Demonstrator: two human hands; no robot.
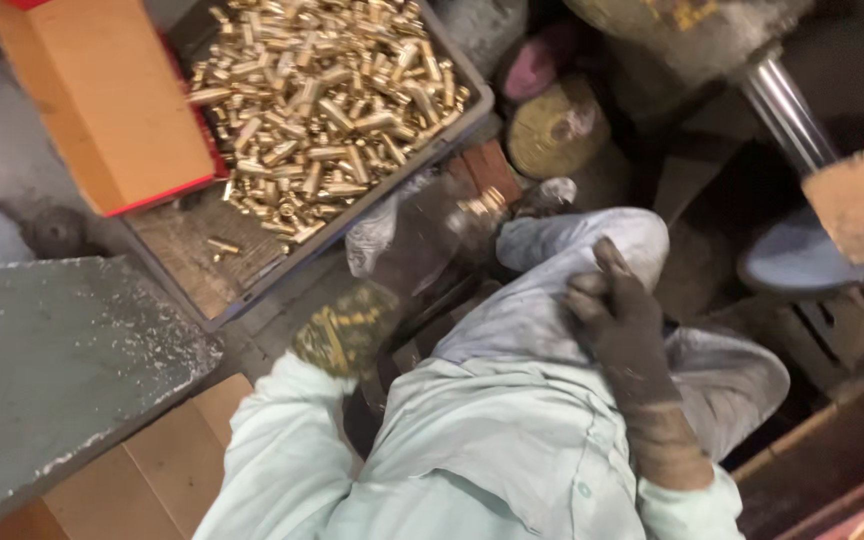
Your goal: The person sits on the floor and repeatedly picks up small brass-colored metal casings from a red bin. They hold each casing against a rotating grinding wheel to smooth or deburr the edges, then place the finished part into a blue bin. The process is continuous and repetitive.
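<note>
My left hand (345,330), in a dark glove flecked with yellow, hangs blurred and curled low beside my left knee, just below the grey tray's (452,125) near edge. Whether it holds brass pieces I cannot tell. The tray is heaped with short brass cylinders (322,95). My right hand (617,325), in a dark brown glove, rests on my right thigh over grey trousers, fingers bent together with nothing seen in them. A few brass pieces (482,205) lie on a reddish brick just past my knees.
An orange box (102,100) with a red edge leans over the tray's left side. A grey, dusty metal table (52,360) fills the lower left. A shiny steel rod (787,110), a grey round dish (802,260) and dark machine parts stand to the right.
</note>
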